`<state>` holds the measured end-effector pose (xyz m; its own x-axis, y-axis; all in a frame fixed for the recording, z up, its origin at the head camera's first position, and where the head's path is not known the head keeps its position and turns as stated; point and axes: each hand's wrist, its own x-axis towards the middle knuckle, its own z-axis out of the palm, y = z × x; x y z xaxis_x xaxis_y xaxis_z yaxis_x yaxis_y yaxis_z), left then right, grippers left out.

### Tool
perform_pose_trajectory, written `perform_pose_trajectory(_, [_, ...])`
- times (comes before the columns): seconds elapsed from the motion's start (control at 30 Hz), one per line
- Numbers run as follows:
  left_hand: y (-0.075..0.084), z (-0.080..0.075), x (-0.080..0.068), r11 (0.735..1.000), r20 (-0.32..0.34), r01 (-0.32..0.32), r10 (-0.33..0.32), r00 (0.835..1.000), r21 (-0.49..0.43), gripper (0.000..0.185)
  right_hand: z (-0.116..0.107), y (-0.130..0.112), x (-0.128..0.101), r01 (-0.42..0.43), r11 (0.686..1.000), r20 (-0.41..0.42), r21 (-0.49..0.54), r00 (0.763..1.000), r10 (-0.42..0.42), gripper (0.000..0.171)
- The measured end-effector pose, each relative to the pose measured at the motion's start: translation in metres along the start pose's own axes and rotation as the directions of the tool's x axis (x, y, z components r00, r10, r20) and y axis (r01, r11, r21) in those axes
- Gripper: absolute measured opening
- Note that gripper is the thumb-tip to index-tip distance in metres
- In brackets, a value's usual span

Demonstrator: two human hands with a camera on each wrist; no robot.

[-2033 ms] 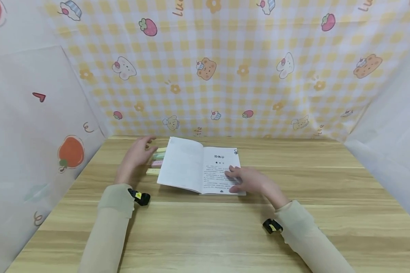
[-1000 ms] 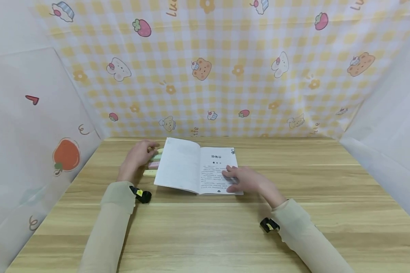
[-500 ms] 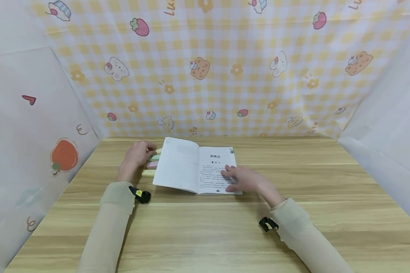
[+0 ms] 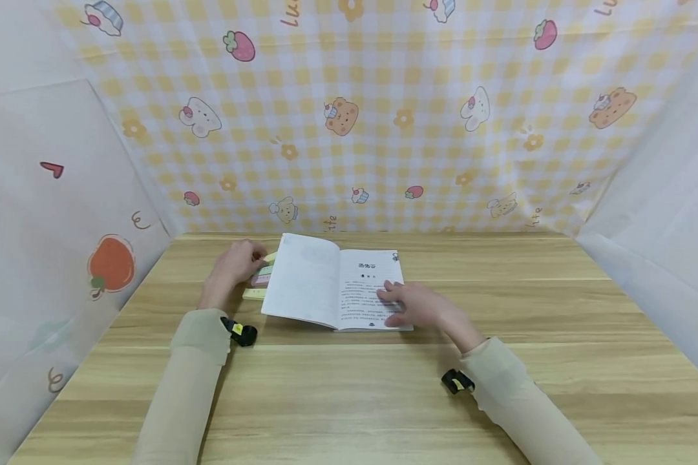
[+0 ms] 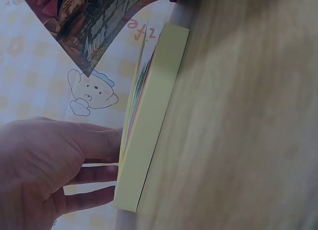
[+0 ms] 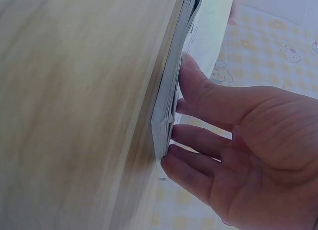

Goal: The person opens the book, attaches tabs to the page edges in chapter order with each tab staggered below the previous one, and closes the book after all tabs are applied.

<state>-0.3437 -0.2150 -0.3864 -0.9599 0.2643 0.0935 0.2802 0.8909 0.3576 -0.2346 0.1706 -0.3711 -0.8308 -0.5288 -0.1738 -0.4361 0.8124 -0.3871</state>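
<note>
**Open book pinned flat, sticky-note strips at its left edge**

While the right hand (image 4: 421, 305) lies spread on the printed right page of the open book (image 4: 331, 284), fingers straight and pressing the paper down, the left hand (image 4: 232, 268) reaches to the pastel sticky-note strips (image 4: 259, 280) that lie on the wooden table (image 4: 349, 394) just left of the book, partly under its raised left page. In the left wrist view the fingers (image 5: 94, 173) are nearly straight and touch the end of the yellow pad (image 5: 151, 120); whether they pinch a single strip I cannot tell

The likely slip, as I judge it, is on the left: the strips sit close together and touch the book's edge, so a finger that drags instead of lifting could push the whole set further under the page or fan it apart. The left page stands a little off the table and could fall shut over the strips, or flip, if the pad is nudged against it. On the right, the book is held only by flat pressure near its near right corner; the right wrist view shows the fingertips (image 6: 186, 173) at the page block's edge, so a lighter press might let the pages spring up

A gingham backdrop with bears and strawberries (image 4: 349, 116) stands along the far side, white sheets with fruit prints to left and right. A small black-and-yellow device sits at each cuff. Nothing else lies between the hands and the book
</note>
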Motion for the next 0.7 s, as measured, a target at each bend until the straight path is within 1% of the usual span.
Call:
perform_pose_trajectory(0.17, [-0.0008, 0.0009, 0.0008, 1.000, -0.012, -0.003, 0.003, 1.000, -0.004, 0.019, -0.0004, -0.0005, -0.0003, -0.006, 1.000, -0.001, 0.001, 1.000, 0.006, 0.065])
perform_pose_trajectory(0.53, [-0.0022, -0.0015, -0.0024, 1.000, -0.033, -0.005, 0.004, 0.999, -0.014, 0.020, -0.0010, -0.0021, -0.0003, -0.004, 1.000, -0.001, -0.013, 1.000, 0.004, 0.066])
perform_pose_trajectory(0.7, [-0.0039, -0.0036, -0.0048, 0.999, -0.027, 0.005, -0.006, 1.000, -0.048, 0.020, -0.0006, -0.0009, 0.0006, -0.002, 1.000, 0.005, -0.013, 1.000, 0.002, 0.065])
